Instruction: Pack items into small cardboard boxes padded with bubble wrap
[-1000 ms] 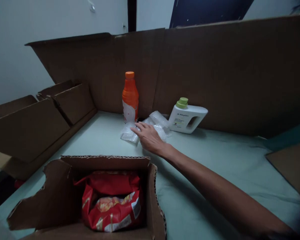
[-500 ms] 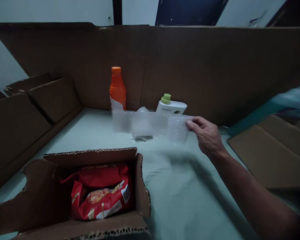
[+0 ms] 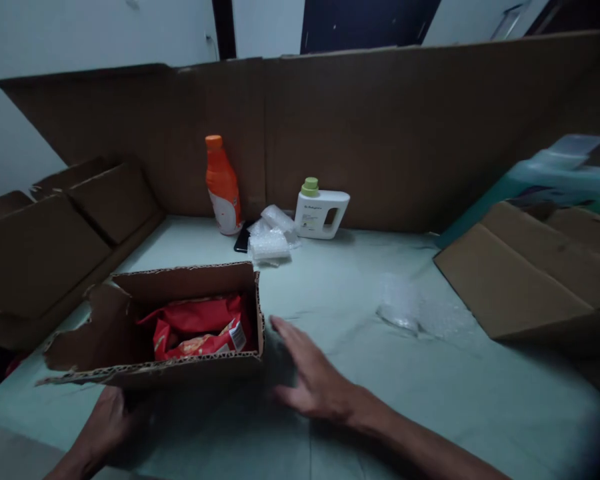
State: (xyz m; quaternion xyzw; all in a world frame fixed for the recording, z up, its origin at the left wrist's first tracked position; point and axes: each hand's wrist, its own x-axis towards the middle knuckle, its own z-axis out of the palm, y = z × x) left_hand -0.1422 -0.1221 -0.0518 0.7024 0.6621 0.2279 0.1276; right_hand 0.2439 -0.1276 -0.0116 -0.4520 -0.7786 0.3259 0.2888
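Observation:
An open cardboard box [image 3: 180,375] with torn, ragged edges stands on the table at front left. Inside it lies a red packet [image 3: 195,320] with a food picture on it. My right hand [image 3: 313,380] is open beside the box's right end, thumb and fingers apart, holding nothing. My left hand [image 3: 107,420] is low at the box's front left; its fingers are blurred and partly hidden, and I cannot tell whether it touches the box. A clear strip of bubble wrap [image 3: 420,310] lies on the table to the right.
At the back stand an orange bottle [image 3: 223,187] and a white jug [image 3: 313,213] with a green cap. Between them lie bubble wrap pieces [image 3: 271,240] and a black phone-like object [image 3: 241,239]. Cardboard boxes [image 3: 535,267] and a teal container [image 3: 530,180] flank the right.
The bubble wrap has left my right hand and now lies on the table at right. My right hand has come down beside the box, and my left hand has come into view.

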